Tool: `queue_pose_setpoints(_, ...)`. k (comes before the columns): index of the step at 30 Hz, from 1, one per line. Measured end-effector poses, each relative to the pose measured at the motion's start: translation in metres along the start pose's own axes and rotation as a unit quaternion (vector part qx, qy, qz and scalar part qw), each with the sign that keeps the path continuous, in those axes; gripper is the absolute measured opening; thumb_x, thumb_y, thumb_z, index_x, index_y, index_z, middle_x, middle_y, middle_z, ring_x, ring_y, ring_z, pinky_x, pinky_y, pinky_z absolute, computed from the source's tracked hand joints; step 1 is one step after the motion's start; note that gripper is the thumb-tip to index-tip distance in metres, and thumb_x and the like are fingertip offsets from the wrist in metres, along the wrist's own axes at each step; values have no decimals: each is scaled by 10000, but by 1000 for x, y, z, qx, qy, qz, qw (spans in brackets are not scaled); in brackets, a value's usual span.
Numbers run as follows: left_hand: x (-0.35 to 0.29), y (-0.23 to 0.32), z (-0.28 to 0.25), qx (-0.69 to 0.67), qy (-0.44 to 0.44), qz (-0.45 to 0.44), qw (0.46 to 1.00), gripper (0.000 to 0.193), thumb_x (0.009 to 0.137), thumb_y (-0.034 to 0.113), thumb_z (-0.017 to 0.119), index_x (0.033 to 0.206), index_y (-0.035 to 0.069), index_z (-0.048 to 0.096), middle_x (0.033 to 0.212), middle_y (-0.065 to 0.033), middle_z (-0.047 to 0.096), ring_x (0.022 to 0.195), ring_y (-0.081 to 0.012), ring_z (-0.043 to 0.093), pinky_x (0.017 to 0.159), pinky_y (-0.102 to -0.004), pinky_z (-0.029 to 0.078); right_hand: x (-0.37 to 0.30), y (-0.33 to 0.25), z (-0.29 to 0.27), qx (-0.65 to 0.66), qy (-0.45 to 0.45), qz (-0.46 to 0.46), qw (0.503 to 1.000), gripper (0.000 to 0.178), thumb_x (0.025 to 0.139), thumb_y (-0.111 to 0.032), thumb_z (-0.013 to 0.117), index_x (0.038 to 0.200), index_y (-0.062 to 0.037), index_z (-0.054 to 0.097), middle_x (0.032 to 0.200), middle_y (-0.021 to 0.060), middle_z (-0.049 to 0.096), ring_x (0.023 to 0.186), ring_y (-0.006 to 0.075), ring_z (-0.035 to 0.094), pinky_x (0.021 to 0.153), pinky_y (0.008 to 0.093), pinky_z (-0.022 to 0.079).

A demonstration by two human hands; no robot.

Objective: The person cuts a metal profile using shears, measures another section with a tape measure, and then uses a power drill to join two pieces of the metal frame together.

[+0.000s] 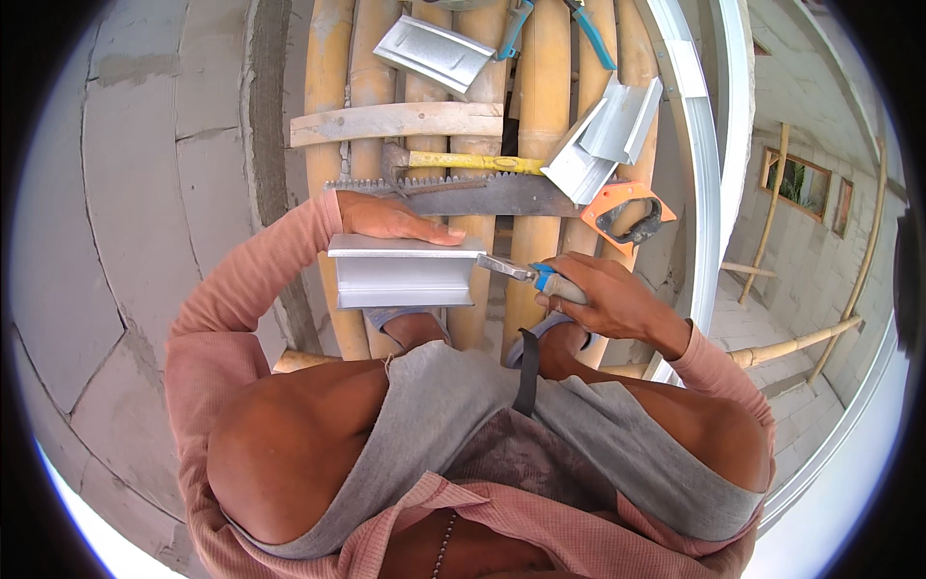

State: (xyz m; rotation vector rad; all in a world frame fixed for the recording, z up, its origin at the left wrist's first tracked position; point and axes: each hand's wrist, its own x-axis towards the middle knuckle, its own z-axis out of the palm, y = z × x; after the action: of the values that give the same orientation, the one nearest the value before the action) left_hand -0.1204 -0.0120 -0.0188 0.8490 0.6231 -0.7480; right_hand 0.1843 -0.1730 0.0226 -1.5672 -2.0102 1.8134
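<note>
My left hand (391, 218) grips a short silver metal channel piece (405, 272) from its far upper edge, with the thumb lying along the top. The fingers behind the piece are hidden. In my right hand (610, 301) are pliers (546, 277) with blue and grey handles. Their jaws meet the channel's right end at its upper corner. Just beyond the channel lie a handsaw (502, 196) with an orange handle and a hammer (477, 162) with a yellow handle.
I squat on a platform of bamboo poles (542, 92). A wooden strip (397, 123), more cut channel pieces (436, 53) (603, 140) and blue-handled cutters (590, 34) lie farther off. Long metal profiles (687, 87) run along the right. A block wall (135, 193) stands left; a lower room is at right.
</note>
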Motion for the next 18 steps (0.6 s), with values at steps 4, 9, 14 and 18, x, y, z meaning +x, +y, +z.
queue_pose_setpoints(4,-29,-26,-15,103,97,-3,990,913,961,767,505,1360,-41,647,1352,-215,650,1280,-279,593,1067,-323,465,6,-6,-23,-93,48,-44,994,409,964,-291,706,1285,-52,620,1155,175,663,1019,377,673,867,472,531)
queue_pose_setpoints(9,-100,-103,-26,-55,230,75,969,970,949,775,506,1437,-64,519,1231,-229,679,1118,-298,682,880,-383,596,51,-30,-56,-75,55,-26,995,576,997,-303,668,1420,46,491,1169,203,565,1031,379,643,871,474,512)
queue_pose_setpoints(14,-104,-95,8,-363,371,390,760,978,947,824,391,1503,22,454,1166,-173,659,903,-294,719,710,-459,633,173,-63,-20,-219,212,-252,919,590,998,-195,582,1419,184,418,1127,287,529,880,416,589,818,489,512)
queue_pose_setpoints(18,-69,-57,23,-437,428,478,631,855,996,748,394,1407,13,544,1027,-105,683,823,-250,703,696,-395,630,256,-55,5,-343,332,-233,848,527,922,-207,594,1355,91,558,1201,212,590,1108,364,562,942,452,472)
